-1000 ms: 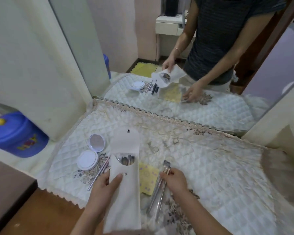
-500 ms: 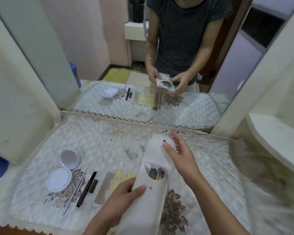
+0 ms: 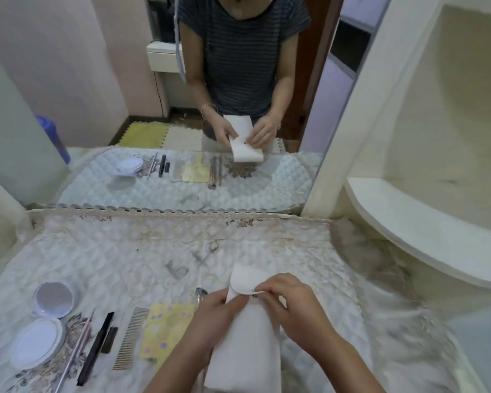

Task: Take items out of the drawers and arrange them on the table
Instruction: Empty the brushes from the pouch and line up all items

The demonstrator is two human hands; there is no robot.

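In the lower middle of the frame I see both hands on a white pouch [image 3: 244,344], which stands on end on the quilted table cover [image 3: 125,251] with its lower part running out of the bottom edge. The left hand [image 3: 210,321] wraps around the pouch's left side, thumb on the front face. The right hand [image 3: 292,310] pinches the pouch's flap [image 3: 247,276], which is folded down over the top, fingertips pressed where a small dark snap shows. So both hands are closed on the pouch.

To the left of it, the other items lie in a row across the lower left of the frame. Farthest left is an open round compact [image 3: 37,343], its mirrored lid toward the top. Next come a thin pink stick [image 3: 74,355], a black pen [image 3: 95,353] with a short black cap [image 3: 109,339] just beside it, a metal comb [image 3: 131,338] and a yellow card [image 3: 165,333] with purple dots. A shiny metal tip [image 3: 201,293] pokes out just above the left hand; the rest is hidden, so I cannot tell what it is.

A wall mirror [image 3: 182,109] fills the upper middle of the frame and reflects the table and the person. A curved white shelf [image 3: 423,236] sits at the right.
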